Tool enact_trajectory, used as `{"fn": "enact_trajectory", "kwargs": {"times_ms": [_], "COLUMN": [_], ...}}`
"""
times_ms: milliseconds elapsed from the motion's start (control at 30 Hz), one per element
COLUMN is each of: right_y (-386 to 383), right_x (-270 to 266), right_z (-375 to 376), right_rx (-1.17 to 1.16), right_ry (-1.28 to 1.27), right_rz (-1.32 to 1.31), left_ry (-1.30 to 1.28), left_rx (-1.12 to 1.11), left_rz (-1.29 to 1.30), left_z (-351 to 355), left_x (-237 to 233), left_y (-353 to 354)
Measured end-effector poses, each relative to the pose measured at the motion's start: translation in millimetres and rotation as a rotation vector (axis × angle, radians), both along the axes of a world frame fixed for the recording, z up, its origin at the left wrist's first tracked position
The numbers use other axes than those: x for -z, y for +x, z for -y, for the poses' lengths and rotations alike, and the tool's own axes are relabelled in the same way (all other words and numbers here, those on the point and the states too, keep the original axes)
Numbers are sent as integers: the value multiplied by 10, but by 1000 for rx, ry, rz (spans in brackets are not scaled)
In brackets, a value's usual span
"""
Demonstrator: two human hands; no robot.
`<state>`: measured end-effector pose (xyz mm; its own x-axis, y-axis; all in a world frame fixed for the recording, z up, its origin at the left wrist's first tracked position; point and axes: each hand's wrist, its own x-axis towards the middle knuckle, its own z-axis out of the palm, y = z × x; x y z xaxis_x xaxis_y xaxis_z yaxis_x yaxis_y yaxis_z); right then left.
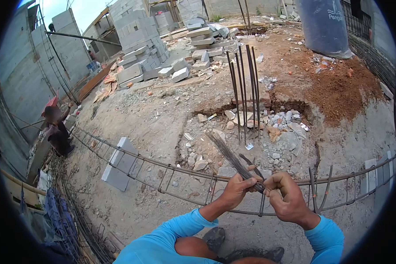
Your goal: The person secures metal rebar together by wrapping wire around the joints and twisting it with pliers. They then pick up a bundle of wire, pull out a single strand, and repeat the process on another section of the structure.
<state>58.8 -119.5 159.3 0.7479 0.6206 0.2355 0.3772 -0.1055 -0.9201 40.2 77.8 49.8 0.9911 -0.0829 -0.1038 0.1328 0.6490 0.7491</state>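
My left hand (239, 188) grips a bundle of thin tie wires (228, 154) that fans up and to the left. My right hand (286, 196) is closed beside it, pinching the wire ends where they cross the top bar of a long rebar cage (163, 176). The cage lies across the dirt in front of me, with stirrups spaced along its bars. Both arms wear blue sleeves. My knee and dark shoes (215, 240) show below the hands.
Vertical rebars (246, 88) rise from a rubble-filled hole. A concrete block (119, 165) props the cage at left. Another person (57, 130) crouches far left by a wall. Block stacks (138, 35) stand behind; a dark tank (323, 26) stands top right; more rebar cages (79, 224) lie lower left.
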Motion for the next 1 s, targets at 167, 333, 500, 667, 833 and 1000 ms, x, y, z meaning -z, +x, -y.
{"fn": "enact_trajectory", "kwargs": {"times_ms": [167, 333, 500, 667, 833, 1000], "right_y": [-144, -100, -267, -131, 18, 117], "right_x": [-429, -437, -896, -1119, -1105, -1078], "right_z": [136, 254, 669, 1202, 1675, 2170], "right_rx": [-130, -282, -12, 257, 448, 559], "right_ry": [-34, -159, 98, 736, 900, 1057], "right_rz": [43, 220, -87, -102, 99, 245], "left_ry": [38, 173, 321, 409, 171, 97], "left_rx": [-24, -94, -203, -375, -519, -490], "left_rz": [47, 82, 72, 95, 150, 148], "left_z": [-8, -78, -286, -716, -1062, -1265], "left_x": [14, -25, -32, -105, -178, 120], "left_y": [41, 67, 126, 375, 824, 1273]}}
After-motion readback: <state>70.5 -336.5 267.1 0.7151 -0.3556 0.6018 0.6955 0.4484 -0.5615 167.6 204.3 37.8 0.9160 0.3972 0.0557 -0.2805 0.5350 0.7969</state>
